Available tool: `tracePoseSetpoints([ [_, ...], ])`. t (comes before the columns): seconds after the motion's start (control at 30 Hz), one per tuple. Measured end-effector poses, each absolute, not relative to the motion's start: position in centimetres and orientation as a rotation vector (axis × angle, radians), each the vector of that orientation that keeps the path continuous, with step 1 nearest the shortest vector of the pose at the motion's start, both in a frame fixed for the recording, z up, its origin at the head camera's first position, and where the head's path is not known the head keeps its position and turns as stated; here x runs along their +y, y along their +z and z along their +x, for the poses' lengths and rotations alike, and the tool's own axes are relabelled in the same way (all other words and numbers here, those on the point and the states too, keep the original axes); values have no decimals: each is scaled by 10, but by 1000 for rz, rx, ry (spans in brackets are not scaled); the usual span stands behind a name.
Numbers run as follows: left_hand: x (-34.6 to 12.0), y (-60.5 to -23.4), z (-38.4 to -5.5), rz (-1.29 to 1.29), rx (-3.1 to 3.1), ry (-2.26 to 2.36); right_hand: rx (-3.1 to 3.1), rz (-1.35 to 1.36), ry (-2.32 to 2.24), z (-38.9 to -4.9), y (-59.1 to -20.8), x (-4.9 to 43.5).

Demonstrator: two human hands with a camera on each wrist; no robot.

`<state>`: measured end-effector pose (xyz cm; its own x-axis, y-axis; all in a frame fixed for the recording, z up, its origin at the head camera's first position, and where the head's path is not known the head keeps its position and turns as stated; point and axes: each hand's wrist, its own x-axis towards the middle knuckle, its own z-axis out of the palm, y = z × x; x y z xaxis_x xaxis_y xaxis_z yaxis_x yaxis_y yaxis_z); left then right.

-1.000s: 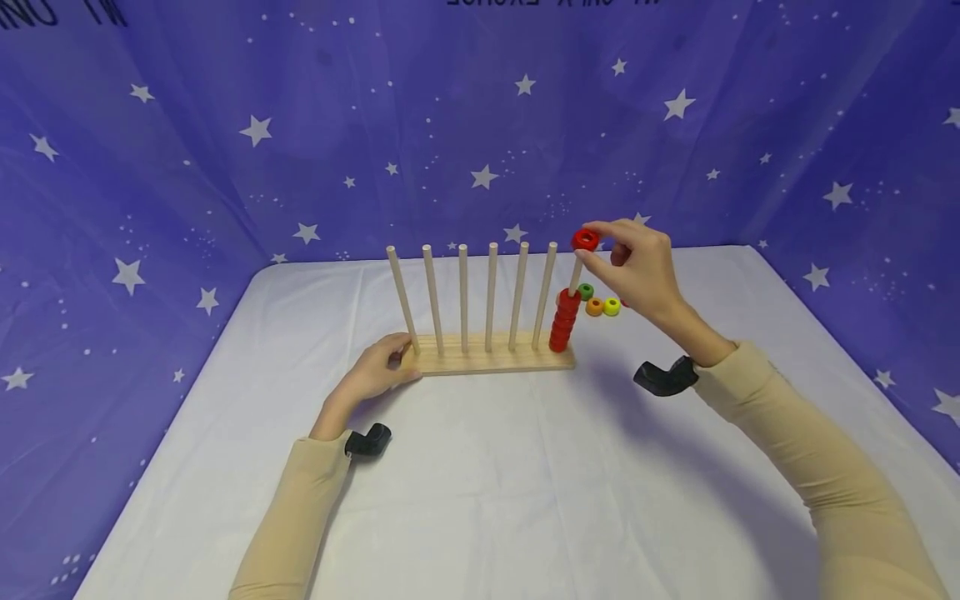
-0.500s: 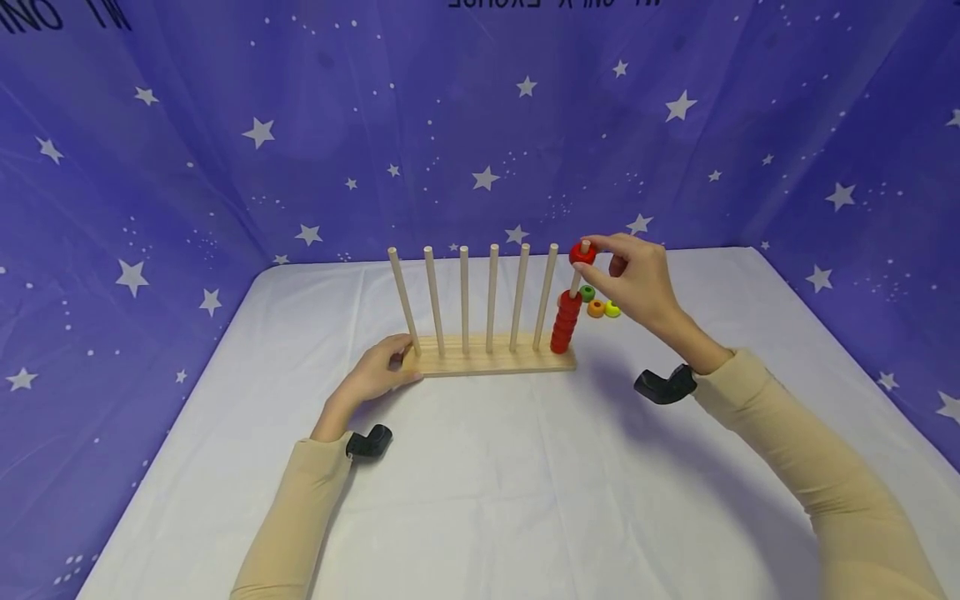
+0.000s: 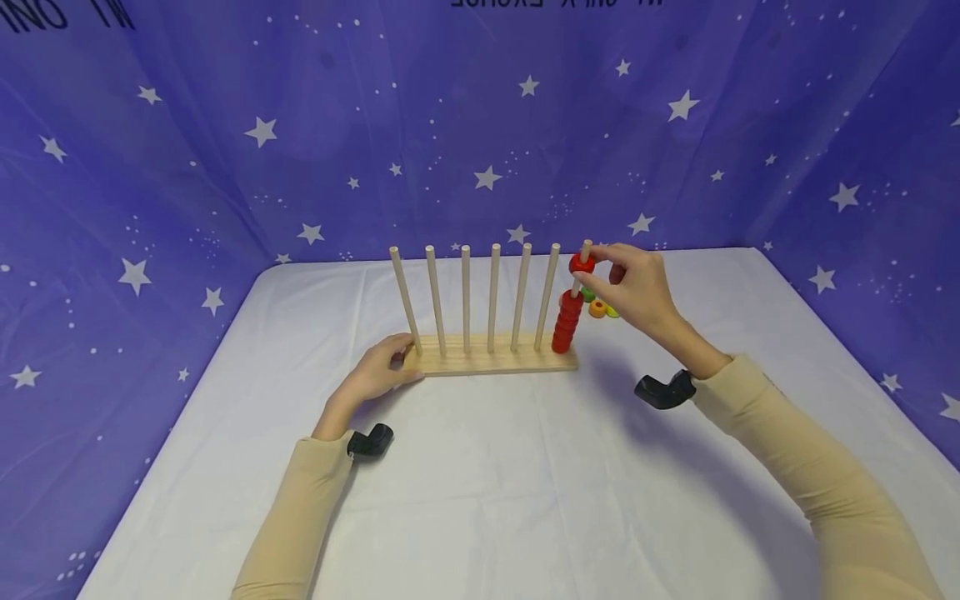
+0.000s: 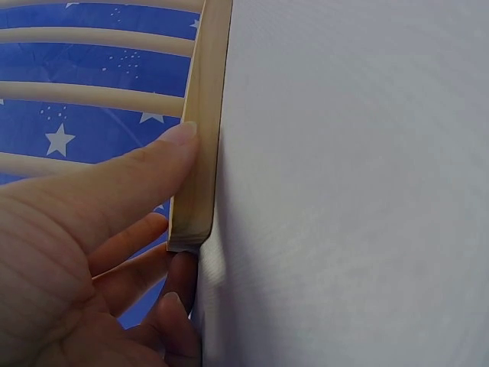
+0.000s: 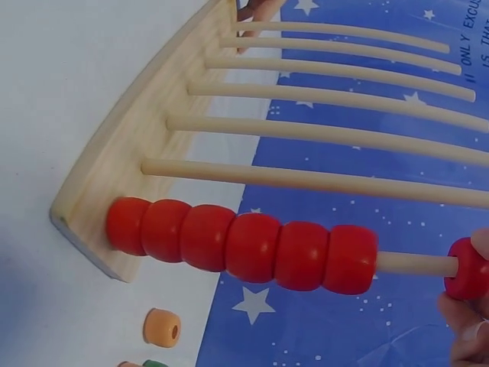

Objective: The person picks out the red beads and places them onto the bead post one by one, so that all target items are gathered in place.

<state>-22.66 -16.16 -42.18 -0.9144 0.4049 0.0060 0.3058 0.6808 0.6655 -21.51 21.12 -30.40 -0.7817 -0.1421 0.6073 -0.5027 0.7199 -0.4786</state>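
A wooden peg rack [image 3: 487,360] stands on the white cloth, with a row of several upright pegs. My left hand [image 3: 372,369] grips its left end, thumb along the front edge of the base [image 4: 200,153] and fingers round the end. At the rack's right side, my right hand [image 3: 636,287] pinches a red bead [image 3: 581,264] between thumb and fingers. That bead is threaded on the upper part of the rightmost peg, whose tip pokes out above it. Lower on this peg sits a stack of red beads [image 5: 252,248], with bare peg showing between stack and held bead.
Behind the rack's right end lie loose beads: an orange one [image 3: 597,308], a green one [image 3: 588,294] and a yellow one [image 3: 612,312], partly hidden by the right hand. A purple star-patterned curtain [image 3: 420,125] rises behind the white-covered table [image 3: 510,500].
My right hand has lowered the red bead from above the rightmost peg's tip onto the peg and slightly down it. The left hand has stayed on the rack.
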Motion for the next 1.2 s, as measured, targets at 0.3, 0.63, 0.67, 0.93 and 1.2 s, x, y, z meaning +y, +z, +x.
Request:
tracePoseSetpoints([
  [0.3, -162, -422, -227, 572, 2744, 1040, -2442, 486, 865, -216, -313, 213],
  [0.63, -162, -422, -226, 576, 2744, 1044, -2467, 494, 914, -216, -325, 213],
  [0.67, -162, -422, -226, 576, 2744, 1047, -2467, 494, 917, -216, -326, 213],
  [0.93, -162, -422, -225, 594, 2740, 1062, -2485, 471, 905, -218, -333, 214],
  [1.2, -162, -422, -225, 586, 2735, 1069, -2543, 483, 913, -214, -334, 218],
])
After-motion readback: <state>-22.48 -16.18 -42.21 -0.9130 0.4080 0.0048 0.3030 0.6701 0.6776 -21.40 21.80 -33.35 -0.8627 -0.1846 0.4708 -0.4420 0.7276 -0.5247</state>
